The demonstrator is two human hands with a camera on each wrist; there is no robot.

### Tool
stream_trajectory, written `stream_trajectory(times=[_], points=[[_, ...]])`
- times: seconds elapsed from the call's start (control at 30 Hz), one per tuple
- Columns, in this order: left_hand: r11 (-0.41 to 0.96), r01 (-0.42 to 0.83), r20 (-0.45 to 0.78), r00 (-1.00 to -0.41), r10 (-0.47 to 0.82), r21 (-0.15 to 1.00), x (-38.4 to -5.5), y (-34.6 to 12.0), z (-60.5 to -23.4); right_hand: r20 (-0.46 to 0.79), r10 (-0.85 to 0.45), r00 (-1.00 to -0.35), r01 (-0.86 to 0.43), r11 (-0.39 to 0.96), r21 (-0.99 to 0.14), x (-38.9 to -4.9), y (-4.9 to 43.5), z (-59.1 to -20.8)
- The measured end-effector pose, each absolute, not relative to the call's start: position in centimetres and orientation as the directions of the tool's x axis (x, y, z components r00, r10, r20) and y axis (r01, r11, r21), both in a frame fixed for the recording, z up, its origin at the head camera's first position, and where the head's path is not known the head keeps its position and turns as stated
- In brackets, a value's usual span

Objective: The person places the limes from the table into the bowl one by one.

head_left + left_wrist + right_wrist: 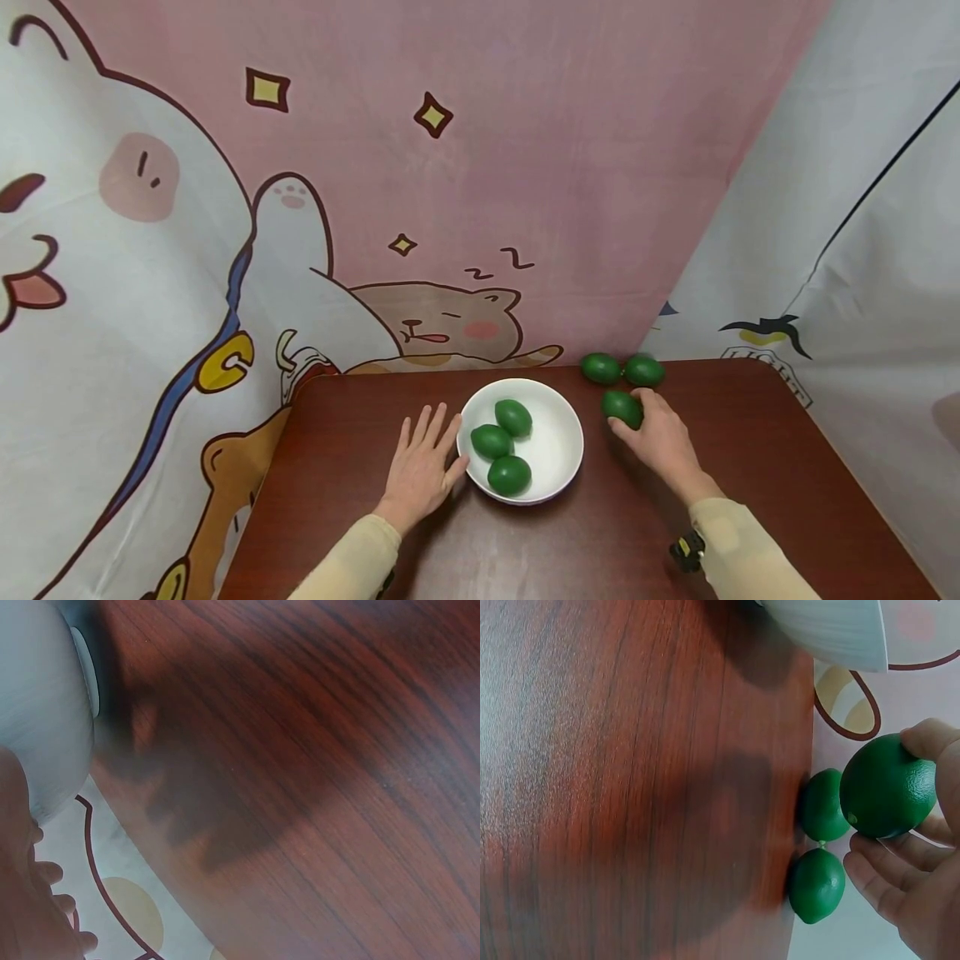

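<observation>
A white bowl (558,442) stands mid-table, with three green limes (509,476) in it. My left hand (420,471) is at the bowl's left side, fingers straight and spread, the thumb by the rim; whether it touches the bowl I cannot tell. To the right of the bowl, my right hand (663,442) holds another lime (889,784) between thumb and fingers, raised above the table. Just beyond that hand, two more limes (602,368) lie side by side at the table's back edge. Part of the bowl's outer wall (45,697) shows in the left wrist view.
The dark red-brown wooden table (337,500) ends at the back against a hanging cloth (585,167) printed with cartoon animals. Pale cloth (885,292) also hangs along the right side. A dark wrist device (687,551) sits by the right sleeve.
</observation>
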State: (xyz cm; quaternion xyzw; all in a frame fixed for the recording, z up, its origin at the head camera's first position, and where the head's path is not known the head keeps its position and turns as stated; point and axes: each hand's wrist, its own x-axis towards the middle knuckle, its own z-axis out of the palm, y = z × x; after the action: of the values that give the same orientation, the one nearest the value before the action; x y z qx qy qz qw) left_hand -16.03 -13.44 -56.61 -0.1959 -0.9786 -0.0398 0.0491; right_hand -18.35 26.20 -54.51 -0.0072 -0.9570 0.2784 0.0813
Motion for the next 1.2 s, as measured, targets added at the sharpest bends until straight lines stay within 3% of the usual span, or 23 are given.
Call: stream_trajectory(times=[0.9,1.2], points=[[0.907,0.411,0.186,-0.902,0.39,0.09,-16.1,-13.4,-57.0,0.15,0.063,-0.987,-0.035,0.817,-0.575,-17.4,24.8,-53.7],[0.921,0.38,0.121,-0.922,0.368,0.091,-15.9,-13.3,-56.5,0.161,0.044,-0.986,-0.062,0.799,-0.598,-17.1,24.0,-53.4]])
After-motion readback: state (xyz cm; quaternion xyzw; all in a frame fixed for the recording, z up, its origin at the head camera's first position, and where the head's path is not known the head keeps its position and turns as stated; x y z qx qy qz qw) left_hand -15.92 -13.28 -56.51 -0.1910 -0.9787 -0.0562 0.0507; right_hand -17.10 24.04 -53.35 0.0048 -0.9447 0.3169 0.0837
